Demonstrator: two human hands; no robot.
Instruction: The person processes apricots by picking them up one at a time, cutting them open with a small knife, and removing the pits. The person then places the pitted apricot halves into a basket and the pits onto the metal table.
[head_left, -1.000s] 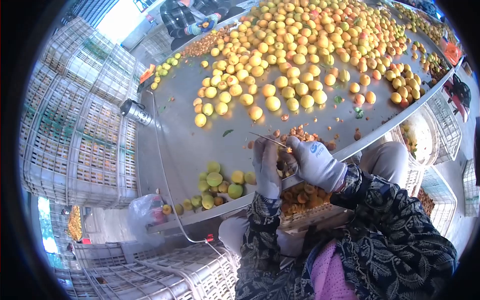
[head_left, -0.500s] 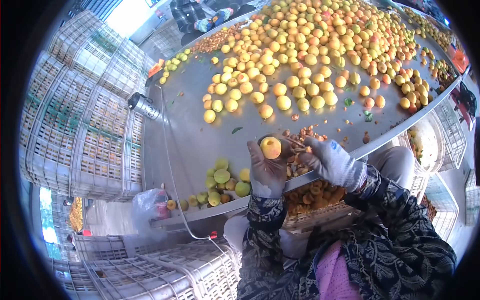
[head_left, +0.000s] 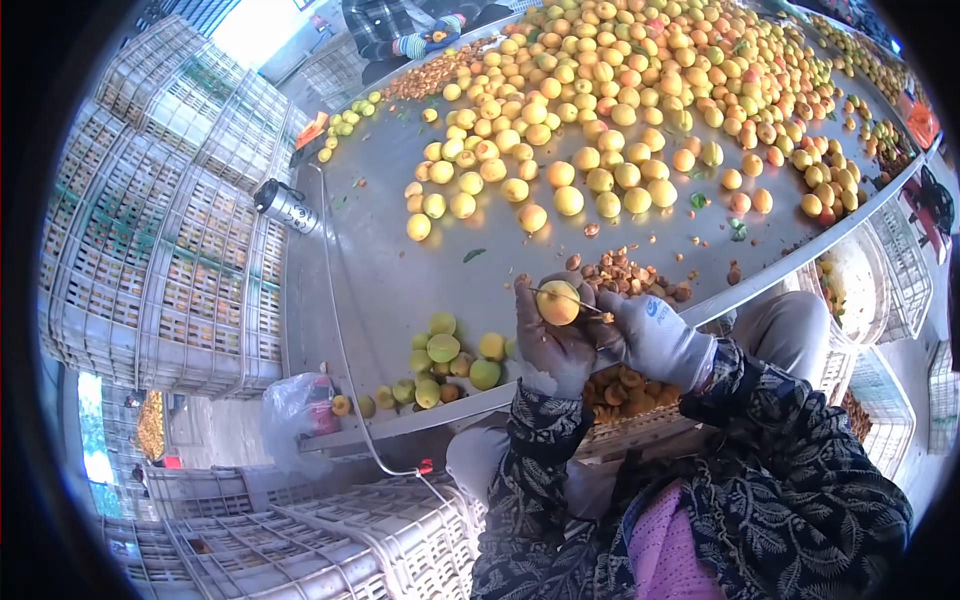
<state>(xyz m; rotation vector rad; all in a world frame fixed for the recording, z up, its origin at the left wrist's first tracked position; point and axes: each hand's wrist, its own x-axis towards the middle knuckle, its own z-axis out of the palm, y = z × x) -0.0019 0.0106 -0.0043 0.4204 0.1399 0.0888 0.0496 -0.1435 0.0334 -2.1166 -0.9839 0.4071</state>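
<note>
My left hand, in a soiled glove, is closed around a yellow apricot over the front edge of the table. In my right hand, gloved in grey-white, is a thin wire-like tool that lies across the apricot's upper face; its grip is hidden in my fingers. Just beyond the hands lies a heap of brown apricot pits. Greenish apricots are gathered left of my left hand. Below, halved apricots fill a crate under the table edge.
A large pile of apricots covers the far side of the metal table. A bottle stands at its left edge, near stacked plastic crates. Across the table, another person's hands are at work. A clear plastic bag hangs by the near-left corner.
My left hand has shifted right with the apricot, and my right hand has come closer to it. The tool now lies across the fruit instead of beside it.
</note>
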